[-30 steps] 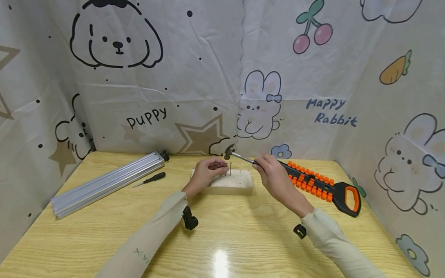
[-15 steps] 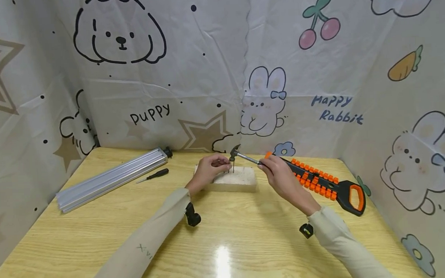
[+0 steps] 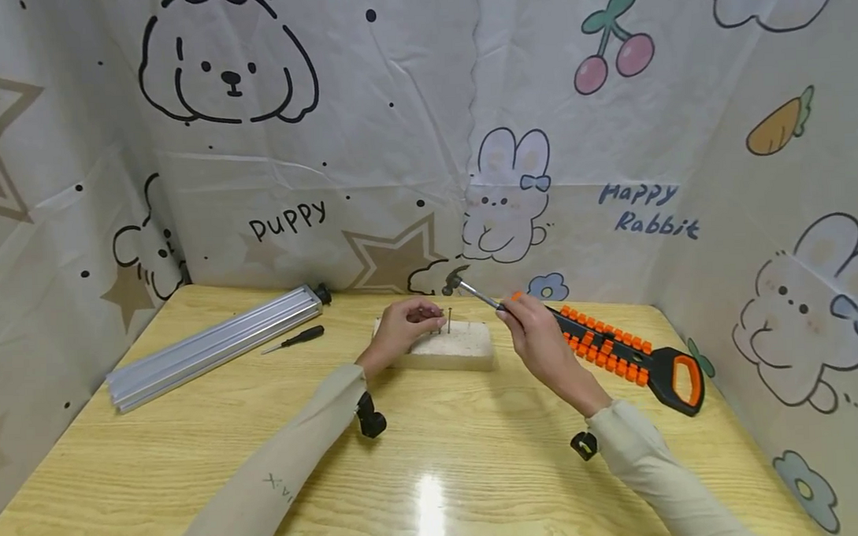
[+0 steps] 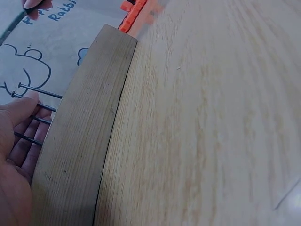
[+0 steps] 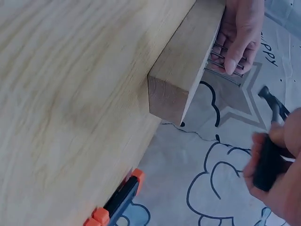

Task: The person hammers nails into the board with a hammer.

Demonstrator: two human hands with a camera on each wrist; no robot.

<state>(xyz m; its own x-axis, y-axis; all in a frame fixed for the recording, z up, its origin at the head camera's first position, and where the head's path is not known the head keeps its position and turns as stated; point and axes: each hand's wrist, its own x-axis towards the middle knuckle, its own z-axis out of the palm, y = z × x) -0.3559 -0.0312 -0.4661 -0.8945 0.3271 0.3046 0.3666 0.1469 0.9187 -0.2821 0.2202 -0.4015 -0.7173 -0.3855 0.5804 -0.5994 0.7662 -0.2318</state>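
A pale wooden block (image 3: 467, 353) lies on the table with several nails (image 4: 41, 91) standing in its top. My left hand (image 3: 404, 329) is at the block's left part, thumb and fingers pinching one nail among them. The nail at the end of the row (image 3: 450, 321) stands upright just right of the fingertips. My right hand (image 3: 538, 339) grips the dark handle of a small claw hammer (image 3: 455, 281). The hammer's head is raised above that nail, apart from it. In the right wrist view the hammer handle (image 5: 267, 162) crosses the curled fingers.
A silver grooved metal bar (image 3: 219, 346) and a black-handled screwdriver (image 3: 302, 336) lie on the left. To the right lies a long black-and-orange holder (image 3: 605, 345) with a looped handle. A printed cloth (image 3: 397, 159) hangs behind and at both sides.
The hammer came down onto the upright nail half a second ago and is lifted off it now. The left hand has kept its place at the nails. The head view shifted slightly.
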